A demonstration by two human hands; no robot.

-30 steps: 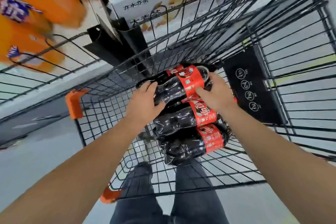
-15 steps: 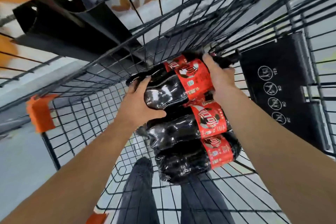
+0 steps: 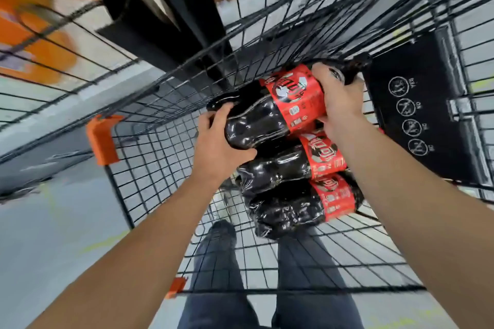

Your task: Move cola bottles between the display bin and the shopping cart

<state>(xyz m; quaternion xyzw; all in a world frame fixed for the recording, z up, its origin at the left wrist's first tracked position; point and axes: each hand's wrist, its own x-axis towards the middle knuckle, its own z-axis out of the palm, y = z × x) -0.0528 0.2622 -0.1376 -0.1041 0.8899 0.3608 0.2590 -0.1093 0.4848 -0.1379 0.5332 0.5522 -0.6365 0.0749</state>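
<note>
Orange packages (image 3: 40,43): blurred, behind wire at the far left edge of the view, outside the shopping cart (image 3: 165,157).

Orange corner guard (image 3: 103,139): on the cart's left front corner; a second orange piece (image 3: 176,286) sits on the cart's near rim.

Black bracket (image 3: 171,35): beyond the cart's far wall, upper middle.

Left hand (image 3: 219,147): fingers and thumb curled round the base end of the top cola bottle (image 3: 270,112), thumb underneath.

Top cola bottle: lying on its side, dark with a red label, lifted slightly above the others inside the cart near its right wall, base pointing left.

Second cola bottle (image 3: 283,168): on its side directly below the top one, touching it.

Third cola bottle (image 3: 294,208): on its side, nearest the cart's near rim, touching the second.

Right hand (image 3: 339,99): wrapped over the top bottle's label and shoulder, clamped on it.

Black child-seat panel (image 3: 417,112): against the cart's right wall, printed with white round pictograms.

Person's legs (image 3: 213,275): in dark trousers, seen through the cart's wire floor.
</note>
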